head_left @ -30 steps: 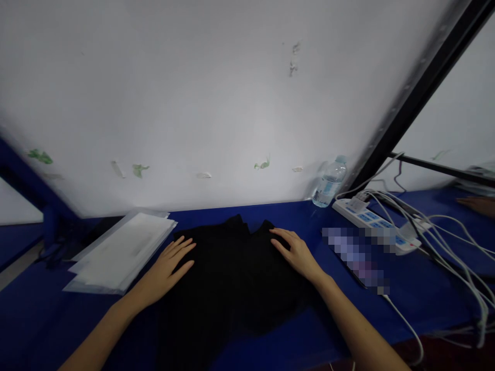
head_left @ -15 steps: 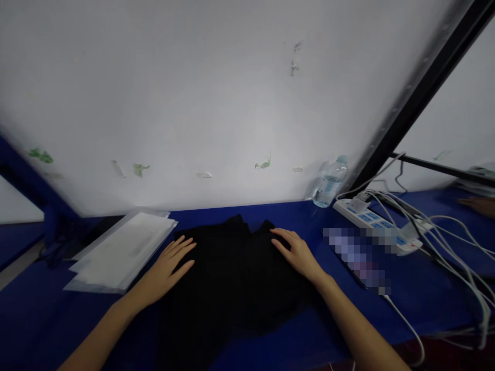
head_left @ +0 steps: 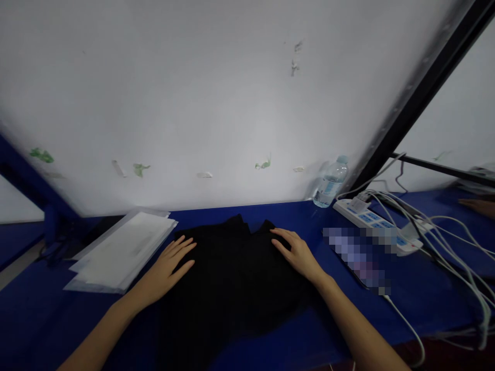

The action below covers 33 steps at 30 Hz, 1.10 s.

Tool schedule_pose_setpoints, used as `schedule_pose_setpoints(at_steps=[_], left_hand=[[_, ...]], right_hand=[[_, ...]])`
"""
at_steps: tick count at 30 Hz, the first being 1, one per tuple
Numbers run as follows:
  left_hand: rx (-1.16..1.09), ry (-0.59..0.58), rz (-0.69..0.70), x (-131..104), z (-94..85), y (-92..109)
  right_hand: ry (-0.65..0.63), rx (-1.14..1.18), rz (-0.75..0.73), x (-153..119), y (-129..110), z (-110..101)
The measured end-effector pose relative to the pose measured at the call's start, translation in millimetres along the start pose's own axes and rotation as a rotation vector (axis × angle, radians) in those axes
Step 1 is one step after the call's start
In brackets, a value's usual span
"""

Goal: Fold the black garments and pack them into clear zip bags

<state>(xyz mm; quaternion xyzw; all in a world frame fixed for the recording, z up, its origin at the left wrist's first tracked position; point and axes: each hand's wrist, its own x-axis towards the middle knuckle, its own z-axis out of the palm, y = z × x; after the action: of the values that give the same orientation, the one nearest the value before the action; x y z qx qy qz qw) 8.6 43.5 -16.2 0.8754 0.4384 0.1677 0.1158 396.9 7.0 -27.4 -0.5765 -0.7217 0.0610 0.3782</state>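
A black garment [head_left: 232, 278] lies spread on the blue table [head_left: 278, 355], with a notch in its far edge. It is too dark to make out its exact kind. My left hand [head_left: 170, 265] rests on the garment's left side, palm down, fingers stretched and thumb apart. On the far right part of the cloth lies my right hand [head_left: 296, 252], also flat with its fingers extended. Neither hand grips anything. The near end of the cloth fades into shadow.
Clear plastic bags [head_left: 119, 252] with white sheets are stacked at the left. On the right are a water bottle [head_left: 330, 183], a power strip [head_left: 377, 224] with tangled white cables [head_left: 460, 268], and a blurred-out phone [head_left: 356, 257]. Another person's hand [head_left: 479, 206] shows at the far right edge.
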Motion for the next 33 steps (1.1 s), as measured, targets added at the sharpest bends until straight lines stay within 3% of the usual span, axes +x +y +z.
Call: schedule_pose_setpoints(at_steps=[29,33], left_hand=[[0.001,-0.018,-0.01,0.2,0.1,2.3],[0.0,0.096,0.02,1.1,-5.8,1.9]], right_hand=[[-0.007,-0.003,0.02,-1.5,2.9,2.9],[-0.008,-0.002,0.028,-0.5,1.2,0.1]])
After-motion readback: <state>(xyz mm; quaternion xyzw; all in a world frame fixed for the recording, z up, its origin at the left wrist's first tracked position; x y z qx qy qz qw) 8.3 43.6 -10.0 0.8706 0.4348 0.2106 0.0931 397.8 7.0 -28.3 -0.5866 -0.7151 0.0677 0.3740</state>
